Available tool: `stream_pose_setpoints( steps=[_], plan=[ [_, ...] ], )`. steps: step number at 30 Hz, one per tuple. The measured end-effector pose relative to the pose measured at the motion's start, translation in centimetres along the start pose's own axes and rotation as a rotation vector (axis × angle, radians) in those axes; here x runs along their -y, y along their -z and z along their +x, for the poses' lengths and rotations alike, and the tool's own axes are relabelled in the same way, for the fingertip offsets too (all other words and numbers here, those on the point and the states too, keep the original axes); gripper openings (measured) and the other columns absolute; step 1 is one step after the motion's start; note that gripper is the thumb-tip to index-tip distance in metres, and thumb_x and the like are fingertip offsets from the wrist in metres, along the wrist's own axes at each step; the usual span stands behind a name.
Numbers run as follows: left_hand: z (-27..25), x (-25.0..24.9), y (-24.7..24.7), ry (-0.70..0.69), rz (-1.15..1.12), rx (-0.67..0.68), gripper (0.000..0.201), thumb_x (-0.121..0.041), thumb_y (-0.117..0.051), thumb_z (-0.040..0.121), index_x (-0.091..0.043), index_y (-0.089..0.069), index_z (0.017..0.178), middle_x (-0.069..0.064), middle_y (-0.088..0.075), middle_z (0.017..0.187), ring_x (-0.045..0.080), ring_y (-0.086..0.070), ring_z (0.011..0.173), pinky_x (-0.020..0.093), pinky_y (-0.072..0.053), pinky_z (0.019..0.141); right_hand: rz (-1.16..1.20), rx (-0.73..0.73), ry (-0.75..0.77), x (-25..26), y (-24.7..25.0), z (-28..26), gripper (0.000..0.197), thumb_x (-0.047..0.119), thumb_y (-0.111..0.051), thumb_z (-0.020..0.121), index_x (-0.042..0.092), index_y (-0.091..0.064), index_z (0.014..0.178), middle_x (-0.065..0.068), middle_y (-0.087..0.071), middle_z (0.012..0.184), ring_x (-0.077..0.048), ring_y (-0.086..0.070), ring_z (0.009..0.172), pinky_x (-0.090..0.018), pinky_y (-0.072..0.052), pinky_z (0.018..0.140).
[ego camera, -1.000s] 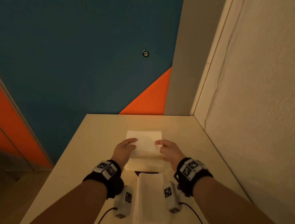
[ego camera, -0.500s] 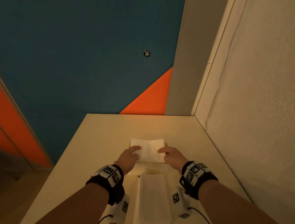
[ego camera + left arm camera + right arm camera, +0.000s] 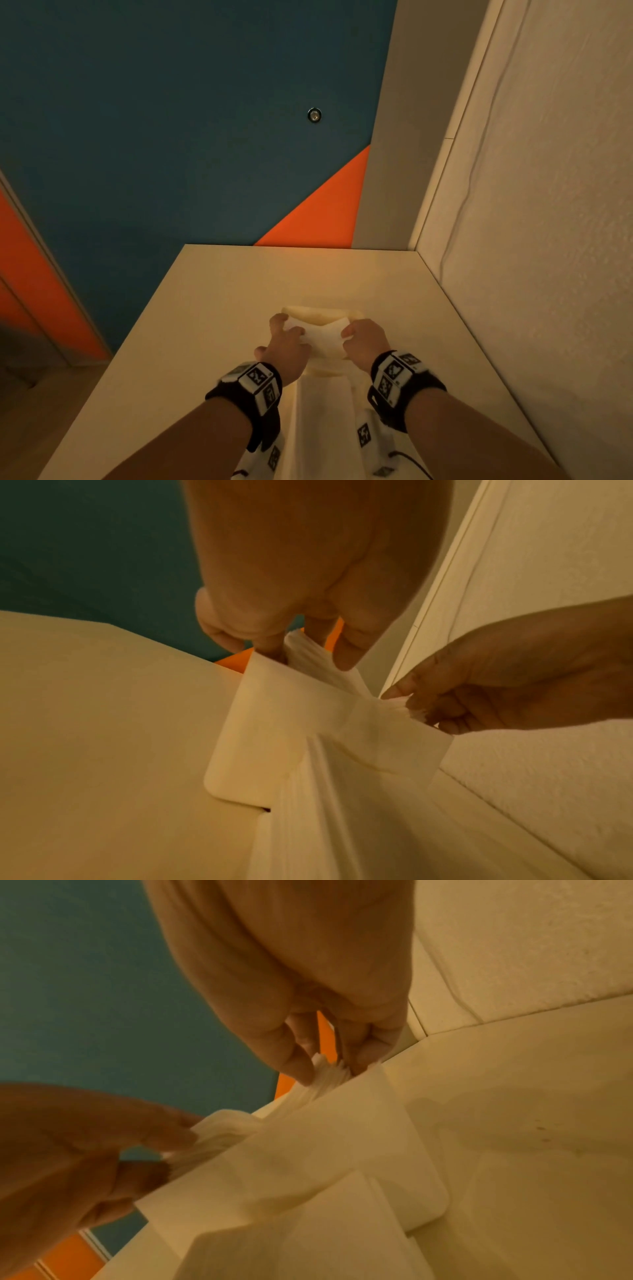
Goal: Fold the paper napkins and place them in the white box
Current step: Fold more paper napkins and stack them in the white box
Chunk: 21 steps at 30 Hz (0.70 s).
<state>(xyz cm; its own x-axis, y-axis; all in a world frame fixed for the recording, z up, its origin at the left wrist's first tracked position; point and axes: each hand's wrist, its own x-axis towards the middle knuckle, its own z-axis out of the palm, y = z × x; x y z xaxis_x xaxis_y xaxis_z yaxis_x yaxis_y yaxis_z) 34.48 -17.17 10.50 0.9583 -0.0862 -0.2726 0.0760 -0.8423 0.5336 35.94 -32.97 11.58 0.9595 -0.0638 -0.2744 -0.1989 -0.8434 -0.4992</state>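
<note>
The folded white paper napkins (image 3: 323, 337) are a small stack held by both hands right over the open top of the white rounded-corner plastic box (image 3: 320, 313), which sits on the pale cream tabletop (image 3: 212, 325). The stack's lower part already dips inside the box walls, sagging a bit in the middle.

Going left to right: there's an orange and teal wall (image 3: 154, 120) behind the table, with a small round metal fitting (image 3: 314, 115) on the teal part. Then the left hand (image 3: 286, 346), wearing a black wrist strap with a black-and-white marker block (image 3: 255, 382). Its thumb and fingers are curled in and pinching the left end of the napkin stack; the left wrist view shows the fingertips (image 3: 346, 653) clamped on the layered paper edges (image 3: 308, 653) just above the box wall (image 3: 260, 723).

In the middle, nearer the person, a second stack of flat white napkins (image 3: 322, 428) lies on the table right up against the box's near side.

The right hand (image 3: 364, 337) has the same kind of marker strap (image 3: 397, 375) and is pinching the right end of the stack, fingers curled round the fanned edges (image 3: 329, 1074). Further right is a rough white plaster wall (image 3: 548, 240) that the table butts up against.
</note>
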Motion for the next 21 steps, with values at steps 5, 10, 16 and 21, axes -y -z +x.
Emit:
stream_pose_setpoints(
  steps=[5,10,16,21],
  plan=[
    [0.1,0.0,-0.5,-0.085,0.091,0.012,0.04,-0.038,-0.035,0.095,-0.029,-0.037,0.134,-0.005,-0.019,0.139,0.015,-0.045,0.116,0.037,-0.027,0.099,-0.17,0.027,-0.014,0.7,-1.1,0.7,0.04,0.028,-0.039,0.096,0.0,-0.053,0.121,-0.014,-0.041,0.126,-0.023,-0.044,0.094,-0.034,-0.043,0.095],
    [0.2,-0.5,-0.5,-0.157,0.431,0.116,0.032,-0.026,-0.036,0.098,-0.019,-0.046,0.127,0.002,-0.035,0.134,0.024,-0.03,0.126,0.047,-0.035,0.088,-0.24,0.116,-0.058,1.6,-0.9,0.3,0.032,0.016,-0.03,0.101,0.002,-0.045,0.125,-0.022,-0.046,0.128,-0.043,-0.033,0.124,-0.049,-0.039,0.098],
    [0.1,-1.1,0.1,-0.221,0.815,0.271,0.035,-0.018,-0.035,0.099,-0.015,-0.038,0.134,0.012,-0.036,0.135,0.032,-0.021,0.129,0.056,-0.035,0.092,-0.663,0.344,0.064,2.2,-1.3,-0.3,0.037,0.026,-0.021,0.103,0.015,-0.035,0.135,-0.017,-0.037,0.141,-0.04,-0.01,0.141,-0.057,-0.027,0.105],
    [0.7,-0.6,-0.3,-0.198,0.767,0.34,0.037,-0.022,-0.025,0.101,-0.018,-0.035,0.136,0.006,-0.043,0.133,0.026,-0.028,0.128,0.064,-0.024,0.097,-0.734,0.375,0.07,1.5,-2.5,-0.1,0.04,0.031,-0.022,0.102,0.018,-0.037,0.136,-0.012,-0.044,0.137,-0.035,-0.011,0.142,-0.059,-0.02,0.106]
  ],
)
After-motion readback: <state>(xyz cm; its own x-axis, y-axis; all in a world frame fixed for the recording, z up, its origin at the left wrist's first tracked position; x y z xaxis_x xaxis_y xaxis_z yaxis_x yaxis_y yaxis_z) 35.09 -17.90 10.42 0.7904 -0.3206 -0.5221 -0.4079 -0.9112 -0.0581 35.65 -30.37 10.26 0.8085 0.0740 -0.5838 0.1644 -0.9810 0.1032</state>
